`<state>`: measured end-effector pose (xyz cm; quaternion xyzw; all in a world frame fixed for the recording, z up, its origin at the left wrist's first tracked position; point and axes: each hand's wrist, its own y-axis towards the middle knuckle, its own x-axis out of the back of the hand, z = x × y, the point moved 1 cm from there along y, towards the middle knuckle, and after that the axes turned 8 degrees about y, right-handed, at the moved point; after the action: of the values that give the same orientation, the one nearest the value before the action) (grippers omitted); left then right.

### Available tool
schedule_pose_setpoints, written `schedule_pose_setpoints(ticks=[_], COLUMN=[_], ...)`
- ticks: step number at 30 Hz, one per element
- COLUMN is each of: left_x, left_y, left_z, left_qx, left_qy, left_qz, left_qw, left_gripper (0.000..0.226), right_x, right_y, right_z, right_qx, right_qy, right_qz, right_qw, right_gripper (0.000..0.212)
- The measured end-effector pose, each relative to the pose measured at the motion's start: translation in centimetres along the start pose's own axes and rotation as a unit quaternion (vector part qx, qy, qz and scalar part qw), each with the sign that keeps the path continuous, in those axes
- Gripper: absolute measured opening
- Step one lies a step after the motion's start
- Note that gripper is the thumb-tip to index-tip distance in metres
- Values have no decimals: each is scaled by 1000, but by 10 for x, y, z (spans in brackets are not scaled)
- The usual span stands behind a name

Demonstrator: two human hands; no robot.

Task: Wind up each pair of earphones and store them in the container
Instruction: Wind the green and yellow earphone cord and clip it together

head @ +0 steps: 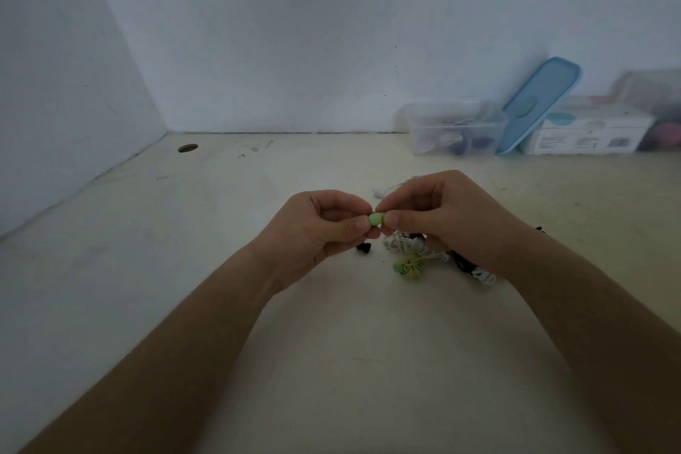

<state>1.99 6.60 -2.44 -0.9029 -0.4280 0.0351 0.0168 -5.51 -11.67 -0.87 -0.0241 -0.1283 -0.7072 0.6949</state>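
On the table (147, 269) side of the head view, we see the left hand (324, 228) and right hand (438, 217) meet fingertip to fingertip, both pinching one green earbud (376, 219) between thumb and forefinger. The bud lies roughly crosswise, and its rounded end seems to face the left hand. Its cord is hidden behind the right fingers. Just below, on the table, lies the tangle (416, 258) of white, black and yellow-green cords. The container (453, 129) stands open at the back right, well apart, with its blue lid (538, 103) leaning beside it. To wind well, we would pin the bud in one hand, draw its cord free of the tangle first, then lay even loops without tugging knots tight.
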Motion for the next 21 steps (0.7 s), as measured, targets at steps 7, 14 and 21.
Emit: schedule_pose_setpoints(ticks=[7, 14, 21], left_x=[0, -1, -1], left_y=[1, 0, -1], left_z=[1, 0, 1], left_qx=[-13, -31, -33], left_qy=[-16, 14, 47], left_qz=[11, 18, 20], left_qw=[1000, 999, 998], left_gripper=[17, 17, 17], right_x=[1, 0, 0], right_y=[0, 2, 1], right_z=[0, -6, -1], right_qx=[-18, -30, -4], right_qy=[34, 56, 37], right_qz=[0, 3, -16], right_qw=[999, 998, 999], right_gripper=[8, 9, 10])
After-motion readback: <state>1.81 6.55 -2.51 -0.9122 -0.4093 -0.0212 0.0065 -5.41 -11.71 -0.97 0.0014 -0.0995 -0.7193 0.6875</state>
